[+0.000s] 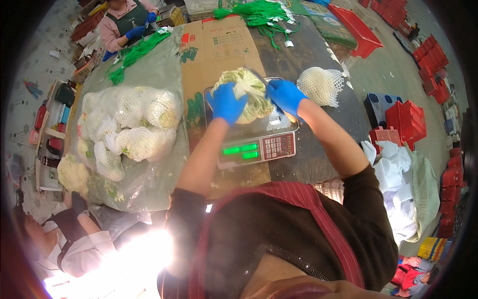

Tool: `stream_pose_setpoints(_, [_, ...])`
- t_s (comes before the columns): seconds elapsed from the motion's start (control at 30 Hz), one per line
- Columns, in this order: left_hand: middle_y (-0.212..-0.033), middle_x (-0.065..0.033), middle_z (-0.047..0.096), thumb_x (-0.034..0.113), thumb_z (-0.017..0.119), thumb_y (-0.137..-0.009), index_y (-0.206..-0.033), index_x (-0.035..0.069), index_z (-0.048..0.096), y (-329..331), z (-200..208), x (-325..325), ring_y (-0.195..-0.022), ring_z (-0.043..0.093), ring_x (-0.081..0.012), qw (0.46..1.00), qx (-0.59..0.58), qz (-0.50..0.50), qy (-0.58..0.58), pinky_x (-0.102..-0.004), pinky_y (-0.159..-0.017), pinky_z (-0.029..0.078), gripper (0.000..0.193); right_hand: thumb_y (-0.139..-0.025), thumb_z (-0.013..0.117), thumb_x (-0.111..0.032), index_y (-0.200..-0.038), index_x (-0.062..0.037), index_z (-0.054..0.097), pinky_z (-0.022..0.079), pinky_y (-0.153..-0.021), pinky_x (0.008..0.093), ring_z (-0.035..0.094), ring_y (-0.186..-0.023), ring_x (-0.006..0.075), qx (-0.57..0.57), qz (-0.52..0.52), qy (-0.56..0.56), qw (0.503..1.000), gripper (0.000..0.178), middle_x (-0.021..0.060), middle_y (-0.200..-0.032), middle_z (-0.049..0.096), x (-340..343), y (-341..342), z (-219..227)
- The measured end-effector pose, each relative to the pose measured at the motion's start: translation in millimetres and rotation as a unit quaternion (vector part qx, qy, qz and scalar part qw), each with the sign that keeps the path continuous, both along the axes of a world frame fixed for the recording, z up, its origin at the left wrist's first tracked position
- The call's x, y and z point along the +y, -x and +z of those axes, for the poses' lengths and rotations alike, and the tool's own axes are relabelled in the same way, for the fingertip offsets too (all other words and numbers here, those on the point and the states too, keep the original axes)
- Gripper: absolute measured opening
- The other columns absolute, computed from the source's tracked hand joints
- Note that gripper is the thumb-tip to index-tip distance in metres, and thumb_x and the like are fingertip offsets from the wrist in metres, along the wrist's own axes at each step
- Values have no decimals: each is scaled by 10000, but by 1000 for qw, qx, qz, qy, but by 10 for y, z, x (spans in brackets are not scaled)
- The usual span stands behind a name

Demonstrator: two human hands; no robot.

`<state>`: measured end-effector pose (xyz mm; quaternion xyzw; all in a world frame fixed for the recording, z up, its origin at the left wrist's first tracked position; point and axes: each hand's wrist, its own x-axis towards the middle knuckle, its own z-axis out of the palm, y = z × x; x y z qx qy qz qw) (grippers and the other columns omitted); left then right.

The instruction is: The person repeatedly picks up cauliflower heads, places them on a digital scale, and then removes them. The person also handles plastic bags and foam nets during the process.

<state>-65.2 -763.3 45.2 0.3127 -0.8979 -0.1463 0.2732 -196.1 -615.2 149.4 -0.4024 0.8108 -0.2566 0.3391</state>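
Cabbage is lying between both sets of fingers, long axis unclear; left hand is gripping its left side; right hand is resting curled at its right, hold unclear.

Blue gloves, brown top, red apron

Wearer's two hands, one handled leafy vegetable, one scale
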Motion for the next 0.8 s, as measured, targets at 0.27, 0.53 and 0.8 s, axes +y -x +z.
stream_pose_setpoints(0.27, [-1068,-182,640,476,691,-743,-1137,39,577,53,-5,7,-1052,586,-333,997,-70,14,-32,-537,-1063,240,599,-885,565,-461,-1245,-125,576,480,-913,438,605,-1066,358,257,2,53,965,493,189,-1131,639,-683,-25,-632])
stream_pose_setpoints(0.53, [-932,-168,628,358,776,-714,-979,41,594,-24,-166,-70,-879,593,-335,996,76,-38,-26,-437,-788,440,452,-887,538,-518,-1335,-169,513,480,-913,425,593,-1087,351,152,81,42,984,569,171,-1229,601,-606,208,-594])
stream_pose_setpoints(0.8, [-896,-160,643,374,769,-704,-951,58,594,-27,-116,-57,-865,611,-333,995,73,-34,-55,-446,-856,395,437,-831,568,-600,-1378,-231,482,451,-985,395,554,-1179,319,128,86,14,988,666,111,-1315,565,-625,331,-698])
